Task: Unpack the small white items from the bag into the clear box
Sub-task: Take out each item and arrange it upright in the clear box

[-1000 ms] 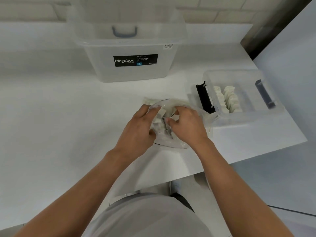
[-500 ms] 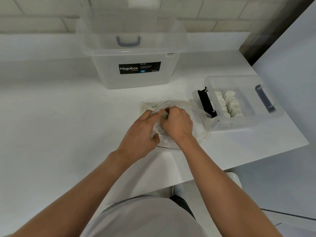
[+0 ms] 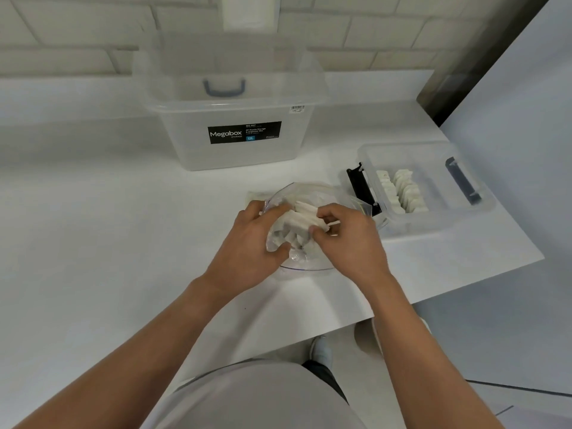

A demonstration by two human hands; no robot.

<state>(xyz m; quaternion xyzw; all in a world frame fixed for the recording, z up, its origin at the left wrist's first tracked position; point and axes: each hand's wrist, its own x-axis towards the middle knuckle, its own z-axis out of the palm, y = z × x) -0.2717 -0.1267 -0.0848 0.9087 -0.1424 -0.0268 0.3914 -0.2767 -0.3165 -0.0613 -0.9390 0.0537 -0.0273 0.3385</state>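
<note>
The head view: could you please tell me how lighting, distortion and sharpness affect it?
In the head view, wide-angle distortion slants the joints of the white tiled wall; light is soft and even; the clear plastic bag almost vanishes against the white table; the small white items pinched by the right hand look slightly soft.

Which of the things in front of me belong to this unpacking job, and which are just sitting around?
Part of the job: bag, held by the left hand; white items, pinched by the right hand; small clear box, some items already inside.

Just lying about: Megabox tub at the back of the table.
</note>
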